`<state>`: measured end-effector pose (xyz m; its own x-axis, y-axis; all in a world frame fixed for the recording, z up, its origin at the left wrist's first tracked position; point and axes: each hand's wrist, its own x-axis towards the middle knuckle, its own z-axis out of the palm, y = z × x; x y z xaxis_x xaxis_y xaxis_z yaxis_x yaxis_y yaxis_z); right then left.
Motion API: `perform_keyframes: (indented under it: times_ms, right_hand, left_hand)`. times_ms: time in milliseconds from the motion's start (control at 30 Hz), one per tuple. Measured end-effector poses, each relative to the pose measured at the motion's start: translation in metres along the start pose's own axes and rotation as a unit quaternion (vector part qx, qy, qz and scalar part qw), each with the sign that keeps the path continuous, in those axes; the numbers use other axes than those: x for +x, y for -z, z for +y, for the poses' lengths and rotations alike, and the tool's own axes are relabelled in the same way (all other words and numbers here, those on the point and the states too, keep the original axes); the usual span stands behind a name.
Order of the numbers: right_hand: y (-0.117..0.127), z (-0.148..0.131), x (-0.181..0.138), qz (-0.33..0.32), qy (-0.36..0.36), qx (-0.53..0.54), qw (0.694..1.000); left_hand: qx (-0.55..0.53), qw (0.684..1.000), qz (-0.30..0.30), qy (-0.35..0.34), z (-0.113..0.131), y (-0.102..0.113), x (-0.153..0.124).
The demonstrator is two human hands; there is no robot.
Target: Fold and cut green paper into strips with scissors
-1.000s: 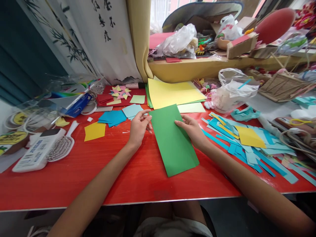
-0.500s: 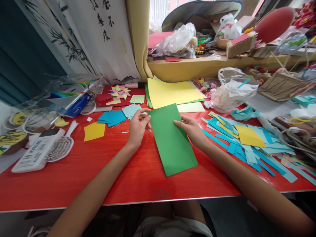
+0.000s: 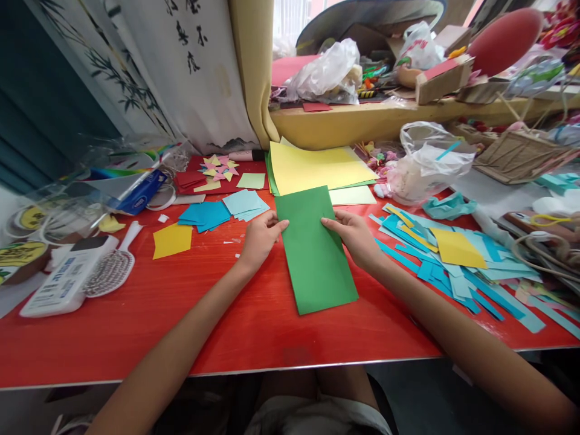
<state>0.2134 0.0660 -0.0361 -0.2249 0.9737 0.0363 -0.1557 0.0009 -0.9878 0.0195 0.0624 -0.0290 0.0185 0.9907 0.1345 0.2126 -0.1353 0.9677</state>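
A green sheet of paper [image 3: 317, 254], long and rectangular, is held between my two hands over the red table. My left hand [image 3: 261, 238] pinches its left edge near the top, thumb on the front face. On the opposite edge, my right hand [image 3: 353, 237] grips it with the thumb in front and the fingers behind. Past its far end lie large yellow sheets [image 3: 317, 166] with green ones beneath. Left of my left hand are light blue squares [image 3: 247, 204], darker blue squares [image 3: 206, 215] and a yellow square [image 3: 172, 240].
Blue paper strips [image 3: 453, 272] spread over the table's right side, a yellow piece [image 3: 457, 248] on top. At left lie a hairbrush [image 3: 113, 269] and a white bottle [image 3: 70, 278]. Folded paper pieces [image 3: 220, 168] sit at the back. A plastic bag with a cup [image 3: 426, 166] stands back right.
The green paper has turned slightly more upright, and its near end has shifted up and left. My left hand has slid lower along its left edge and now pinches there.
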Motion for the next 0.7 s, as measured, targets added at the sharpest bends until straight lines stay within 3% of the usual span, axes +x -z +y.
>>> perform_keyframes:
  times_ms: [133,333,500,633,700]
  right_hand:
    - [0.0017,0.0021,0.0008,0.025,0.008,0.013,1.000]
    - [0.0059,-0.0007,0.0022,0.066,0.028,0.025,0.997]
    - [0.0044,-0.0017,0.0021,0.034,0.020,-0.007,0.999]
    - [0.0046,0.0006,0.0023,0.032,0.038,0.003,0.999]
    - [0.0049,0.0009,0.0023,0.048,0.055,0.011,0.997]
  left_hand:
    - [0.006,0.998,0.033,-0.057,0.0012,-0.0034,-0.0029]
    - [-0.009,0.996,-0.057,-0.064,-0.0010,-0.0076,-0.0065]
    - [0.023,0.996,-0.016,-0.082,-0.0060,-0.0053,-0.0041]
    - [-0.041,0.998,-0.002,-0.051,-0.0043,-0.0064,-0.0021]
    - [-0.089,0.995,-0.035,0.003,-0.0025,-0.0080,-0.0023]
